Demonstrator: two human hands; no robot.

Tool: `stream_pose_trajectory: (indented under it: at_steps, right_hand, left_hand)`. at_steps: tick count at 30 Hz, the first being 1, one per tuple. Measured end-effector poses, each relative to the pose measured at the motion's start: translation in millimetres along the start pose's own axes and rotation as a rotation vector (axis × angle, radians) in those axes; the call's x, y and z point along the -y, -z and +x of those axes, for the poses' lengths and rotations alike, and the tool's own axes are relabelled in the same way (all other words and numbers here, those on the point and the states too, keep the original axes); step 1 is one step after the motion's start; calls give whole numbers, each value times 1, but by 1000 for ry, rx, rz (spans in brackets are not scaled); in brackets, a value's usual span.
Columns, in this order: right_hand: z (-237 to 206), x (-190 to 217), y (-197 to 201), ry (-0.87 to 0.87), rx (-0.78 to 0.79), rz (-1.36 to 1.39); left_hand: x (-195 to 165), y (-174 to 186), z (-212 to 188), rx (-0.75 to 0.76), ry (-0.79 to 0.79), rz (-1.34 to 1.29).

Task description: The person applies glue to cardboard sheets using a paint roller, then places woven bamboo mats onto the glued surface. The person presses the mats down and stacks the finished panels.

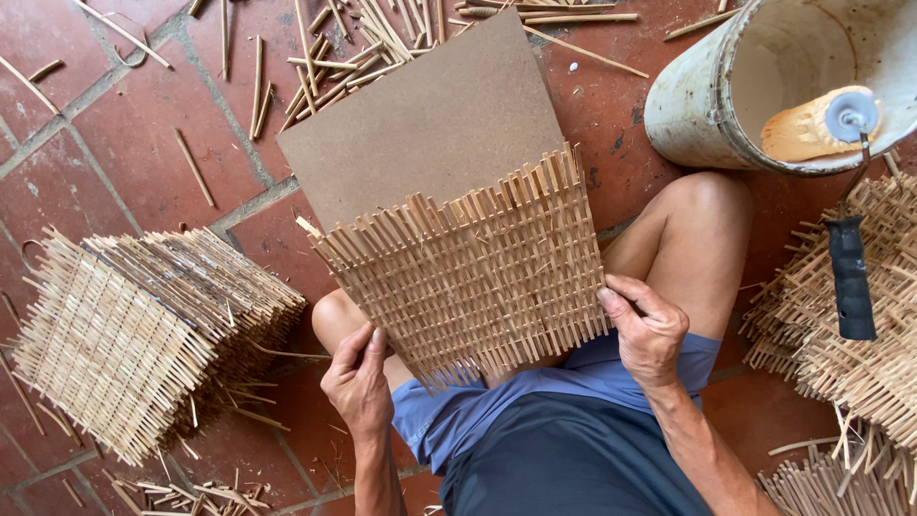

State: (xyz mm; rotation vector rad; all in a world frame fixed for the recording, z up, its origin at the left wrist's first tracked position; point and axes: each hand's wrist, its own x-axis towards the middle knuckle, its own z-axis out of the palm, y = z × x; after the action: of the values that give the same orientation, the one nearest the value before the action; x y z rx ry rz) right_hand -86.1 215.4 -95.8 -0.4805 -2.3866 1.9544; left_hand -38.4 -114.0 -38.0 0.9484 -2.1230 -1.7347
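Note:
A woven mat of thin bamboo strips point(468, 272) lies over a brown rectangular board point(430, 119), and both rest tilted across my bare knees. My left hand point(358, 377) pinches the mat's lower left corner. My right hand point(645, 330) grips its right edge with thumb on top. The board's upper half sticks out bare beyond the mat.
A stack of finished woven mats point(134, 330) sits on the red tile floor at left. More mats point(850, 344) pile up at right, with a black-handled paint roller point(845, 124) leaning in a white bucket point(726, 105). Loose bamboo sticks point(353, 48) litter the floor above.

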Motion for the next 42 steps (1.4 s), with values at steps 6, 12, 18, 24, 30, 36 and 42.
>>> stream_pose_trajectory:
  at_steps: [6,12,18,24,30,36,42]
  right_hand:
    - [6,1,15,58,102,-170]
    - [46,-16,49,-293,498,578]
    - [49,-1,49,-490,592,867]
    - [46,34,37,-505,599,762]
    - [31,77,40,-303,746,774]
    - [25,125,36,-86,730,433]
    - [57,92,37,-81,559,262]
  left_hand:
    - [-8,1,7,5,-35,151]
    - [-7,16,7,74,99,-68]
    - [-1,27,11,134,126,-197]
    - [1,34,16,161,162,-318]
    - [6,42,24,240,237,-451]
    - [2,47,32,298,284,-553]
    - [-28,47,19,255,149,-533]
